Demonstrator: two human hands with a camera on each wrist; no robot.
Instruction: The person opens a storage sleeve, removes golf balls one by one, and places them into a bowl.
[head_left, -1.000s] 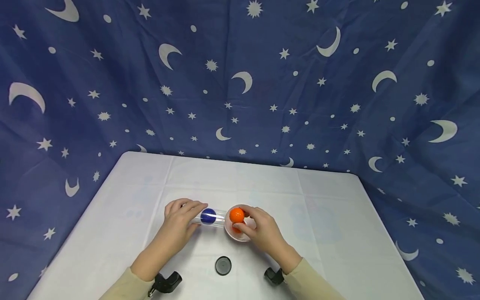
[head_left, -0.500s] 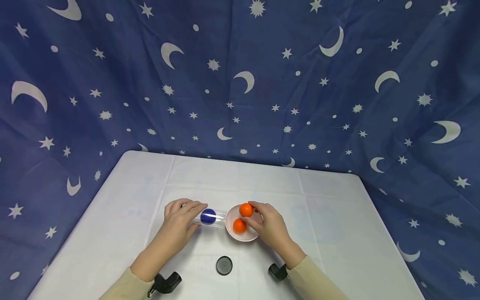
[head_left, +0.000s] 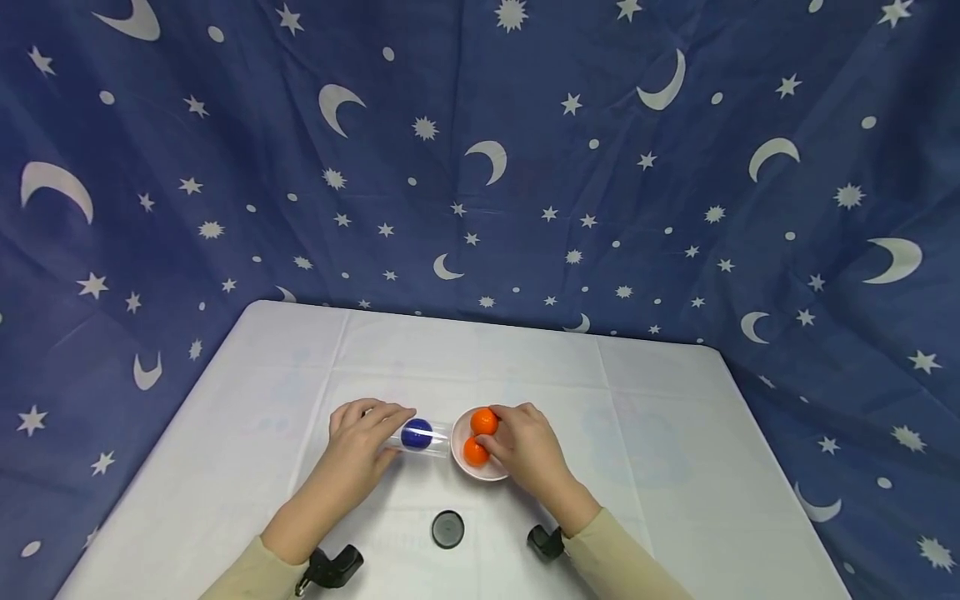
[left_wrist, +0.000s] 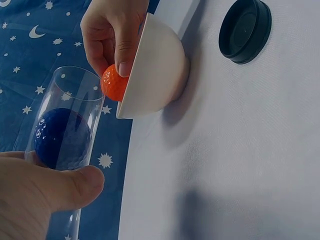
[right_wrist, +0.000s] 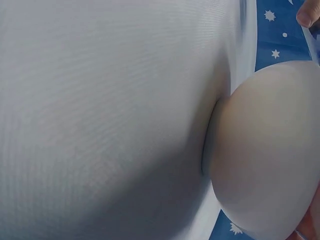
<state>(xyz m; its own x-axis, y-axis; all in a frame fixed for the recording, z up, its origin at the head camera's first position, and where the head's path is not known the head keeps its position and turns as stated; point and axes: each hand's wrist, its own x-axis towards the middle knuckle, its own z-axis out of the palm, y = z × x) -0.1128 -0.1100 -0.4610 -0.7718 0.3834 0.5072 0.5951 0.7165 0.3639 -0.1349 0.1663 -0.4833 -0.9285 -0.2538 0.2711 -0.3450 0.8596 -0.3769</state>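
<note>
Your left hand (head_left: 365, 433) grips a clear tube (head_left: 424, 436) lying on its side on the white surface (head_left: 645, 433), fingers curled over the top and thumb pressed against the wall, which keeps the round tube from rolling. A blue ball (head_left: 416, 432) sits inside it, and the open mouth points at the white bowl (head_left: 480, 473) just beside it, so the gap between the two stays short. Your right hand (head_left: 525, 442) reaches into that bowl; its fingers (left_wrist: 125, 47) pinch the farther orange ball (head_left: 484, 422) at the rim nearest the tube mouth. A second orange ball (head_left: 476, 452) rests in the bowl, touching or nearly touching the first. A black cap (head_left: 447, 529) lies flat on the surface nearer you, apart from both hands and out of their way.
</note>
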